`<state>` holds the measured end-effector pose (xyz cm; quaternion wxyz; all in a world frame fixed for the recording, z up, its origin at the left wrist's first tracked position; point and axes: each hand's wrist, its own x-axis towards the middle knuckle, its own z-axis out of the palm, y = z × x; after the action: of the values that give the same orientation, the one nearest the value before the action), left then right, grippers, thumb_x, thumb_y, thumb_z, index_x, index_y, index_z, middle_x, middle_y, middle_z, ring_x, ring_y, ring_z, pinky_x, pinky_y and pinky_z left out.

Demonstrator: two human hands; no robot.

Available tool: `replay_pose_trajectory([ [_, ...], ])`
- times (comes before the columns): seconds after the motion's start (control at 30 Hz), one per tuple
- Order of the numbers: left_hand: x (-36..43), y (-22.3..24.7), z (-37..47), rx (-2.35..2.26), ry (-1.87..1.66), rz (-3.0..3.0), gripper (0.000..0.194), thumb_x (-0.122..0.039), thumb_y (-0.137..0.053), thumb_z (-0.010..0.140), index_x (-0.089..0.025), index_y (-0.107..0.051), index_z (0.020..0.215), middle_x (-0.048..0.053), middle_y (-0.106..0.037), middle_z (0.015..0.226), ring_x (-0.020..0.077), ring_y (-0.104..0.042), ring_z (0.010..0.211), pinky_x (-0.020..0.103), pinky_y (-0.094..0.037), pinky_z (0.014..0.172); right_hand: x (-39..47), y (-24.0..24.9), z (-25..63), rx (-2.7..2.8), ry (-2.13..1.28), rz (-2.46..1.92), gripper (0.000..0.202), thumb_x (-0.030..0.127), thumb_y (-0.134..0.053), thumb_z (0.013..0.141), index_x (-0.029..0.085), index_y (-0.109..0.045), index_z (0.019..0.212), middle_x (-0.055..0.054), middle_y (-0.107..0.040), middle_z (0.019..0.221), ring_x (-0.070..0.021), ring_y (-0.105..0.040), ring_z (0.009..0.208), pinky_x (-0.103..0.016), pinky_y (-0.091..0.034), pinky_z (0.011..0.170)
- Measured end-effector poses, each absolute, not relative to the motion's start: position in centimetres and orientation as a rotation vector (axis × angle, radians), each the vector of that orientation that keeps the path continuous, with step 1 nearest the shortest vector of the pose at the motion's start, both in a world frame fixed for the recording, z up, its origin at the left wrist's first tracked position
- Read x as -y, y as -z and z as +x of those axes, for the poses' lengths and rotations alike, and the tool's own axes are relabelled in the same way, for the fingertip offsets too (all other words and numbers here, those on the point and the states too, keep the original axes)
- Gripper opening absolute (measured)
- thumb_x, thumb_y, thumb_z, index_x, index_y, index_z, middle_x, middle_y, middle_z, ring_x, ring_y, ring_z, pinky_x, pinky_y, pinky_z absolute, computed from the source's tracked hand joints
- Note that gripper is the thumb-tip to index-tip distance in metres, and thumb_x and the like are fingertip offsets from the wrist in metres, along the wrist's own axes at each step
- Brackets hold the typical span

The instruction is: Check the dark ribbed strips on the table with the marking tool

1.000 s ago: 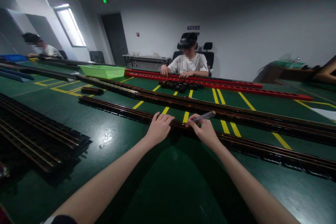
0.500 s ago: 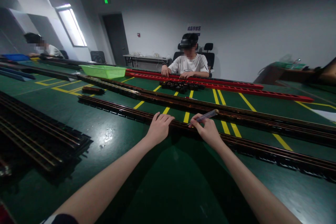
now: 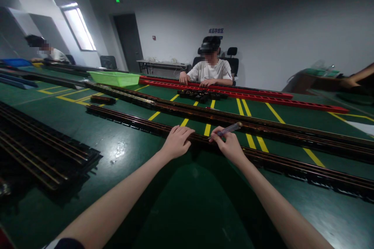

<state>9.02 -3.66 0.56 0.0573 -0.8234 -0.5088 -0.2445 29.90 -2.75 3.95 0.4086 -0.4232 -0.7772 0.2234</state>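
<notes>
Dark, metal-lined strips (image 3: 128, 118) cross a green table (image 3: 122, 175) from the left to the lower right. At the centre of the frame, the left hand (image 3: 177, 142) lies palm down on the nearest strip, fingers slightly spread. Just right of it, the right hand (image 3: 228, 144) grips a clear-handled tool (image 3: 229, 128) between thumb and fingers, angled toward that strip. Red slotted rails (image 3: 251, 96) lie beyond, before a seated person (image 3: 210, 71) at upper centre.

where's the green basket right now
In the head view, the green basket sits left of centre on the table's far side, just left of the red rails' near ends.
</notes>
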Motion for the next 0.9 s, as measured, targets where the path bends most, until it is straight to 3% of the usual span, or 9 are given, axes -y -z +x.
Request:
replay_pose_trajectory([
  [0.4,3.58,-0.68,9.30,1.563,0.642,-2.442,0.043,-0.048,-0.047,0.087,-0.017,-0.055,0.115,0.008,-0.062,0.116,0.0243,-0.053,0.108,0.043,-0.035,0.098,2.74,-3.82,29.82,1.939,-0.598,-1.073,0.014,0.028,-0.048,0.082,0.022,-0.054,0.071,-0.004,-0.069,0.066,-0.0226,-0.066,0.072,-0.033,-0.047,0.069],
  [0.9,3.44,-0.52,9.44,1.559,0.644,-2.400,0.043,-0.055,-0.042,0.088,-0.018,-0.058,0.105,0.007,-0.063,0.109,0.0231,-0.055,0.102,0.039,-0.036,0.094,2.73,-3.72,29.79,1.935,-0.592,-1.093,0.015,0.031,-0.047,0.082,0.023,-0.053,0.071,-0.003,-0.068,0.064,-0.0219,-0.066,0.068,-0.032,-0.046,0.066],
])
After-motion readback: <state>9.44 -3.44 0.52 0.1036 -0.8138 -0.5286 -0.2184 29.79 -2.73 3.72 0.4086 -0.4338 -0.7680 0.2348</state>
